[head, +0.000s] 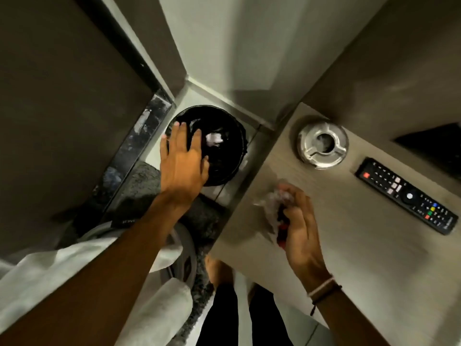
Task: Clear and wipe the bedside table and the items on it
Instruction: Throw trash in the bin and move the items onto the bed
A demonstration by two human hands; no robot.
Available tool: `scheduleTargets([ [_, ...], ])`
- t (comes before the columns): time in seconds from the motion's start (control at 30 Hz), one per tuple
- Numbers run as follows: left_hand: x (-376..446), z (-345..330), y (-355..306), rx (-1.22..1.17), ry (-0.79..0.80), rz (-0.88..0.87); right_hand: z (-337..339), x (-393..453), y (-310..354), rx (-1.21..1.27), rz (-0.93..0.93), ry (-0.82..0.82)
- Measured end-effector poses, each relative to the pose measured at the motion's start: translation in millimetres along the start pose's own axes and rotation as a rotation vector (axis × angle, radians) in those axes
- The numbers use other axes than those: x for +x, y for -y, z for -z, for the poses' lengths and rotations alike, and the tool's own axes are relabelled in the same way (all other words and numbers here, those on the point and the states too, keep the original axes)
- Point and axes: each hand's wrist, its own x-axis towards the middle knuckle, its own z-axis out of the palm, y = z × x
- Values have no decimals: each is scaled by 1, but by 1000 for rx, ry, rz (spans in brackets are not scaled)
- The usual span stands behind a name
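- Grey-brown wood-grain bedside table (349,258) fills the right of the view, tight in a corner between pale walls, with a round black waste bin lined with a black bag (224,156) on the floor just beside its left edge.
- On the tabletop a round shiny metal ashtray (322,145) sits near the back, and a long black remote control with coloured buttons (406,196) lies near it to the right; neither is touched.
- The right hand (303,228) is curled tight around crumpled clear wrapping with something red and dark inside (275,208), pressed down on the table's front part, probably gathering litter for the bin.
- The left hand (183,161) is spread flat with fingers apart, gripping nothing, over the near rim of the bin; whether it touches the rim I cannot tell. It looks placed to steady or pull the bin closer.
- A white cloth (37,278) is draped at lower left, under the left forearm, likely kept ready for wiping.
- Something white (214,139) already lies in the bin.
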Motion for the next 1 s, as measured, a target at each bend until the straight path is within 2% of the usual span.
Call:
scheduleTargets([
  [0.1, -8, 16, 22, -107, -127, -19, -24, 18, 31, 9, 21, 120],
  [0.17, -12, 24, 37, -126, -163, -11, -36, 30, 53, 83, 79, 132],
  [0.27, -16, 34, 58, -167, -217, 14, -60, 49, 81, 79, 296, -54],
  [0.37, -18, 38, 66, -174, -257, 19, -88, 73, 83, -65, 447, -239],
  [0.4, -19, 38, 68, -173, -266, 20, -100, 81, 79, -197, 440, -213],
  [0.47, -20, 37, 68, -170, -277, 22, -115, 96, 64, -551, 318, 9],
  [0.53, -21, 36, 67, -168, -273, 8, -116, 100, 51, -730, 222, 131],
  [0.67, -21, 34, 51, -158, -255, -57, -75, 86, 45, -744, 331, -77],
  [0.8, -18, 29, 3, -162, -219, -196, -3, 63, 28, -741, 442, -335],
  [0.9, -13, 22, -50, -166, -191, -374, 57, 54, 10, -803, 297, -506],
  [1.0, -5, 18, -97, -107, -103, -475, 100, 45, -4, -843, 180, -536],
])
